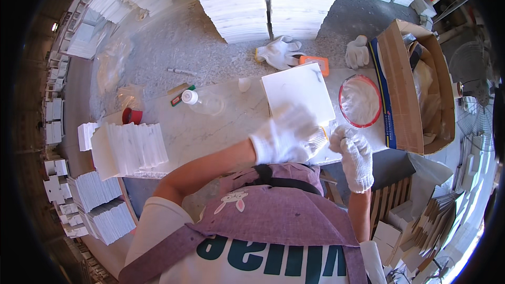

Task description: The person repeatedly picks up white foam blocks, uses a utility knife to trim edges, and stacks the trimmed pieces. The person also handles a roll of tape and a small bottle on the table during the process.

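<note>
My left hand (286,134), in a white knit glove, reaches across the near edge of a white tile (300,87). Motion smears its fingers, so their hold cannot be made out. A yellow-edged piece of white knit (318,142) shows beside it. My right hand (352,152), gloved too, is raised at the bench's front edge with its fingers drawn together. What they hold, if anything, is too small to name. Just beyond that hand is a red-rimmed round container (360,101) with white contents.
Stacked white tiles stand at the left (129,150) and in tall piles (226,2) at the back. An open cardboard box (397,89) borders the right side. A clear bottle (202,101), loose gloves (280,52) and an orange case (315,64) lie on the bench.
</note>
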Available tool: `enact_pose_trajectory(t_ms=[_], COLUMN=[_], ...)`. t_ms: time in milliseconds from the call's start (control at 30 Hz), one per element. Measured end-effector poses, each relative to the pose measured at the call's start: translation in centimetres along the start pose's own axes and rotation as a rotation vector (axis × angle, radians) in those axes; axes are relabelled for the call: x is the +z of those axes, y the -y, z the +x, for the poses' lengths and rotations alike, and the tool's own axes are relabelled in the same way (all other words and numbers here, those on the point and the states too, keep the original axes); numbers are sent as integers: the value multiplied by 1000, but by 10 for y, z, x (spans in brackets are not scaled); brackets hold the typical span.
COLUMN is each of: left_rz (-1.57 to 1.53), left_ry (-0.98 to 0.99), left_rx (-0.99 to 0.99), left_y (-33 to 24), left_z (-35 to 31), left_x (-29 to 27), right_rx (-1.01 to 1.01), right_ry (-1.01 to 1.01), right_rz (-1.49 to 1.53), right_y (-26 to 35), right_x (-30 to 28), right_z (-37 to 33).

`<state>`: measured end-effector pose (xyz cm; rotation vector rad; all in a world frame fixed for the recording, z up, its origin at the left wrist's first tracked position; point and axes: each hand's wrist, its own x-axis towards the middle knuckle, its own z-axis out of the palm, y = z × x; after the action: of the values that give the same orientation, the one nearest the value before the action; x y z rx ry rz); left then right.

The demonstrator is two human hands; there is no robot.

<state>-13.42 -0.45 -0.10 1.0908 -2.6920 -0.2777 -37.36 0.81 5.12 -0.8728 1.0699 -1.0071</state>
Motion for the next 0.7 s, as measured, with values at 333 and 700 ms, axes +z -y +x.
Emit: enact_pose_trajectory(t_ms=[333,700], left_rz=[174,-365], left_ry=[-140,-522], left_rx=[-266,-271], left_y=[41,-38], left_z=[-1,-12], left_x=[38,3], right_rx=[13,-313], right_ry=[-51,5], right_rz=[-289,-987], right_y=[10,-32], right_x=[5,58], right_z=[33,85])
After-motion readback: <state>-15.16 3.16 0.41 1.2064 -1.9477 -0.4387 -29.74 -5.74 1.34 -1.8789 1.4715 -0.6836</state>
